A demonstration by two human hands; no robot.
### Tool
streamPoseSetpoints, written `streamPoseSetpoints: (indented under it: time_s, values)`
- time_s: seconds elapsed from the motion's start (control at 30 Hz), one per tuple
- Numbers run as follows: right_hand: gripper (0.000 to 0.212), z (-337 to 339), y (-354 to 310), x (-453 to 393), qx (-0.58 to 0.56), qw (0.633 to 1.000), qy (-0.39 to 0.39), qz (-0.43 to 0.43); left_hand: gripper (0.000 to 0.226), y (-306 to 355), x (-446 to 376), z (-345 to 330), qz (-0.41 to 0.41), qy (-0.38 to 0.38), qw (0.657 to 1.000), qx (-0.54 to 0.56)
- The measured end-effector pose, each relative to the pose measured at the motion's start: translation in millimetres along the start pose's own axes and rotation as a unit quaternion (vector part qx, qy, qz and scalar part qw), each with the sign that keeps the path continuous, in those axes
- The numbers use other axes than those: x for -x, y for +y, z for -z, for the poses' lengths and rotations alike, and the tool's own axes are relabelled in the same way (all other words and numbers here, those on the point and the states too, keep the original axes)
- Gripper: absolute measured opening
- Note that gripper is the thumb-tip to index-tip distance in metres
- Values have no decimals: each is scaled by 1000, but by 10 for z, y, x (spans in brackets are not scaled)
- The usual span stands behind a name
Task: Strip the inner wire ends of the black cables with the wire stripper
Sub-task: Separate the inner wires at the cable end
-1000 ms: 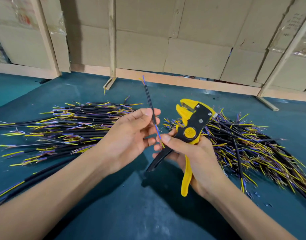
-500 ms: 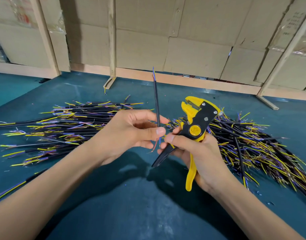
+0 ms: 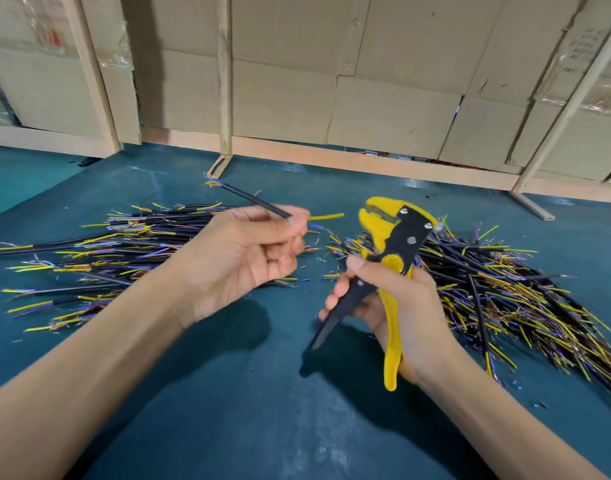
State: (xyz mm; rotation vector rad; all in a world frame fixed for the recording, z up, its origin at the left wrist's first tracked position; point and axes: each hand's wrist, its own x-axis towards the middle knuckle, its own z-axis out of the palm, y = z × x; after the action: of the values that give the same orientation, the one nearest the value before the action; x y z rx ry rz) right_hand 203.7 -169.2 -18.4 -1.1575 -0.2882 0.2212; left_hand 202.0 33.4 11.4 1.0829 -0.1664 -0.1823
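Note:
My left hand (image 3: 248,251) pinches a short black cable (image 3: 252,199) between thumb and fingers. The cable slants up to the left, and a yellow inner wire (image 3: 326,216) sticks out to the right of my fingertips, pointing at the stripper's jaws. My right hand (image 3: 397,306) grips the yellow and black wire stripper (image 3: 390,258) by its handles, jaws up and a little apart from the wire. One pile of black cables (image 3: 89,251) with yellow and purple ends lies at the left, another pile (image 3: 498,292) lies at the right behind the stripper.
The worktop is a dark teal mat (image 3: 227,410). Small bits of insulation (image 3: 307,282) lie between the piles. A wooden frame (image 3: 224,98) and cardboard boxes (image 3: 383,81) close off the back edge.
My left hand has tipped the cable from upright to slanting left, so its yellow wire end now points right toward the jaws. My right hand with the stripper has drawn slightly right, away from the left hand.

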Motion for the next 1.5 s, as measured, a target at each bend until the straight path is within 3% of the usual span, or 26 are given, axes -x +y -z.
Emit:
streamPoseSetpoints:
  time_s: [0.2, 0.47, 0.83, 0.93, 1.07, 1.5]
  values:
    - [15, -57, 89, 90, 20, 995, -85, -49, 8, -136, 11, -152, -95, 64, 993, 7]
    - [16, -61, 75, 85, 22, 993, -102, -47, 9, -227, 12, -237, -140, 100, 985, -24]
    - [19, -123, 65, 130, 18, 995, -16, -101, 22, -205, 12, -190, -138, 98, 982, -85]
    - [15, -95, 63, 95, -50, 994, -57, -80, 19, -169, 4, -174, -114, 125, 985, -22]
    - [14, -74, 76, 85, -15, 996, -71, -53, 13, -140, 2, -141, -115, 139, 982, 52]
    - [22, -78, 124, 107, 48, 995, -91, 2, 14, -322, 31, -317, -212, 153, 965, 29]
